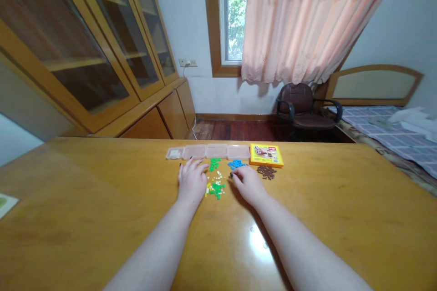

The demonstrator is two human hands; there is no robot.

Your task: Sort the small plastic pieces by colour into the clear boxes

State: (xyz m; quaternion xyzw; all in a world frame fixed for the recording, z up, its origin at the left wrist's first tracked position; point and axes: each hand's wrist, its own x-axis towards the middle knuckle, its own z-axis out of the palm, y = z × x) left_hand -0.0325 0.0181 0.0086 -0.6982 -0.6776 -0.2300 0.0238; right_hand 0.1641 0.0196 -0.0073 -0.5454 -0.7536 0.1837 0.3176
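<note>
My left hand (192,179) rests on the table with its fingers spread, beside a mixed pile of small green, white and yellow pieces (217,188). A separate heap of green pieces (214,164) lies just past its fingertips. My right hand (248,183) is over the table, thumb and forefinger drawn together near the blue pieces (236,164), which it partly covers. Whatever may be between those fingertips is too small to make out. Brown pieces (266,172) form another heap to the right of this hand. The pieces look like tiny building bricks.
Behind the heaps stands a row of clear plastic trays (216,151); the leftmost holds something pale. A yellow box (266,155) with a printed picture lies at the row's right end. The wooden table (102,218) has its far edge just beyond. An office chair (300,107) stands past it.
</note>
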